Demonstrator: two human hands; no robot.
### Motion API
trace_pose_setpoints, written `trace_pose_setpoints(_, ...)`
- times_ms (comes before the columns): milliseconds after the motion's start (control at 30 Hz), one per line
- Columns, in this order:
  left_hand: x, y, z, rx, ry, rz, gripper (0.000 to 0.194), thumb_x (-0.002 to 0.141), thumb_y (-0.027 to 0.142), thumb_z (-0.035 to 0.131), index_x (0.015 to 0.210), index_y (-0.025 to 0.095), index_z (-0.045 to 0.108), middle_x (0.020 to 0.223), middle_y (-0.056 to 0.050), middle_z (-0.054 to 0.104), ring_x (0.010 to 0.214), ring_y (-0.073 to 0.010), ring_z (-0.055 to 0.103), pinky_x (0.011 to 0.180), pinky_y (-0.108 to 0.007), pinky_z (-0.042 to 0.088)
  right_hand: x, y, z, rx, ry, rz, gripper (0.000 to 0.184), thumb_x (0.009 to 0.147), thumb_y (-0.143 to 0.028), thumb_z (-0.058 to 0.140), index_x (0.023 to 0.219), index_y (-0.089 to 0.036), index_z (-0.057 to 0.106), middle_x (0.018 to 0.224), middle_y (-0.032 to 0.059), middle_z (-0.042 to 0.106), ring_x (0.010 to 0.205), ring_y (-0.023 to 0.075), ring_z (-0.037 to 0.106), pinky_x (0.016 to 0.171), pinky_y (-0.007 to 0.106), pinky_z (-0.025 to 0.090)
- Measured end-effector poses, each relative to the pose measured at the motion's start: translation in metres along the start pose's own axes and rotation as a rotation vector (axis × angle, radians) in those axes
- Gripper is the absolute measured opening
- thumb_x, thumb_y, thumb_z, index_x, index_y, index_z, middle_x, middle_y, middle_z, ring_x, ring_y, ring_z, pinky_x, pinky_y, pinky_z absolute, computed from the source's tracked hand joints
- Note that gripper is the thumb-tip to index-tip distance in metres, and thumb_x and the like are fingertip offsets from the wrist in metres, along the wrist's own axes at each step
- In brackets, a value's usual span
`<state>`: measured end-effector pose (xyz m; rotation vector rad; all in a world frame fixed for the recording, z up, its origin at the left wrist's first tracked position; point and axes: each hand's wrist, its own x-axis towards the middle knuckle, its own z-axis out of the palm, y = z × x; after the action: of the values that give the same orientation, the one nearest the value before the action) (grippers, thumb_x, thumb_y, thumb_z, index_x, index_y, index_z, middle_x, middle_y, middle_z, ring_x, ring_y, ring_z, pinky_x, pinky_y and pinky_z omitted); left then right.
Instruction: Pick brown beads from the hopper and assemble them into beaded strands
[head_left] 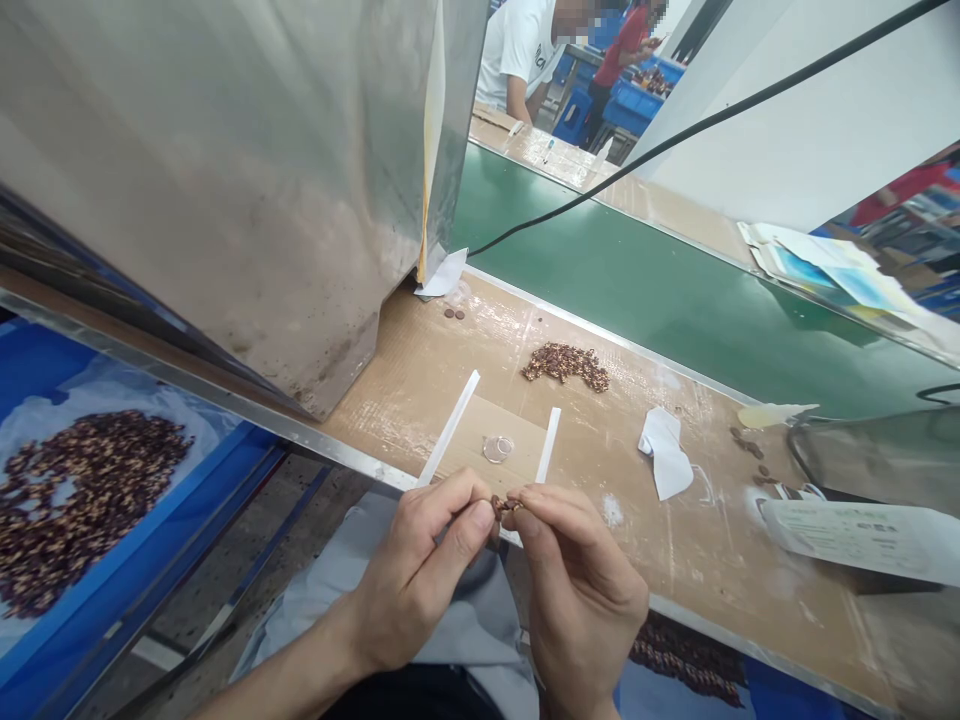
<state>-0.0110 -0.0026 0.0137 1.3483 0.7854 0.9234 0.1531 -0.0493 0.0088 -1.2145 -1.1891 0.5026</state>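
Observation:
Just above the bench's near edge, my left hand [427, 565] and my right hand [577, 585] meet fingertip to fingertip. Both are closed in a pinch on small brown-and-gold pieces [508, 505], mostly covered by the fingers. Beyond them, a small clear ring-shaped item [497, 449] lies on a cardboard patch [480, 415] between two white strips. Farther back on the bench sits a loose pile of similar brown-and-gold pieces [566, 366].
A large metal housing [247, 180] stands at the left. Behind the bench runs a green belt [637, 270], crossed by a black cable [675, 130]. A blue bin [217, 465] holds many more pieces. White paper [666, 452] lies right. A person in white [517, 55] is across.

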Motion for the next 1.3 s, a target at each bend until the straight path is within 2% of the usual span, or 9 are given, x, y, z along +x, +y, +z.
trace_pose_setpoints(533,0.004,0.002,-0.002,0.011,-0.005,-0.058,0.047,0.126,0.050,0.056,0.089,0.023,0.063,0.082,0.001,0.059,0.076,-0.0167,0.055,0.074,-0.030,0.044,0.004,0.003,-0.001,0.012,0.016,0.025,0.018,0.111,-0.015,0.088,0.118,-0.030,0.093,0.111,0.0048,0.088,0.099,0.0236,0.087,0.084,0.034,0.076)
trace_pose_setpoints(733,0.004,-0.001,-0.003,-0.138,0.028,-0.139,0.046,0.120,0.054,0.068,0.088,0.022,0.070,0.082,-0.001,0.066,0.077,-0.0170,0.062,0.077,-0.028,0.051,0.005,0.004,-0.003,0.033,0.032,0.055,0.015,0.112,-0.016,0.087,0.118,-0.030,0.092,0.109,0.0045,0.087,0.096,0.0222,0.085,0.085,0.033,0.075)
trace_pose_setpoints(900,0.005,-0.003,-0.002,-0.188,-0.015,-0.152,0.049,0.119,0.059,0.069,0.089,0.021,0.073,0.083,-0.002,0.066,0.078,-0.0171,0.062,0.077,-0.028,0.053,0.000,0.007,-0.009,0.002,-0.009,0.024,0.019,0.113,-0.014,0.087,0.121,-0.031,0.091,0.113,0.0041,0.088,0.104,0.0227,0.086,0.090,0.033,0.075)
trace_pose_setpoints(1000,0.006,-0.004,-0.002,-0.126,-0.021,-0.100,0.043,0.121,0.054,0.069,0.095,0.021,0.077,0.087,-0.002,0.068,0.082,-0.0168,0.063,0.080,-0.028,0.053,-0.003,0.009,-0.015,-0.006,-0.044,-0.011,0.025,0.113,-0.009,0.085,0.124,-0.031,0.091,0.117,0.0051,0.089,0.107,0.0235,0.088,0.092,0.034,0.077)
trace_pose_setpoints(1167,0.006,-0.009,-0.003,-0.049,-0.001,0.062,0.017,0.119,0.034,0.076,0.105,0.024,0.077,0.111,-0.005,0.077,0.104,-0.0199,0.076,0.096,-0.030,0.059,-0.005,0.013,-0.027,0.025,-0.070,-0.073,0.031,0.110,-0.003,0.085,0.124,-0.030,0.091,0.121,0.0057,0.091,0.106,0.0244,0.091,0.093,0.035,0.079)
trace_pose_setpoints(1300,0.010,-0.012,-0.005,0.026,-0.081,0.224,0.008,0.120,0.025,0.072,0.112,0.024,0.074,0.109,-0.004,0.077,0.101,-0.0177,0.076,0.096,-0.029,0.059,-0.010,0.017,-0.033,0.068,-0.069,-0.074,0.026,0.112,-0.005,0.084,0.121,-0.029,0.091,0.123,0.0060,0.092,0.104,0.0238,0.092,0.092,0.033,0.080)
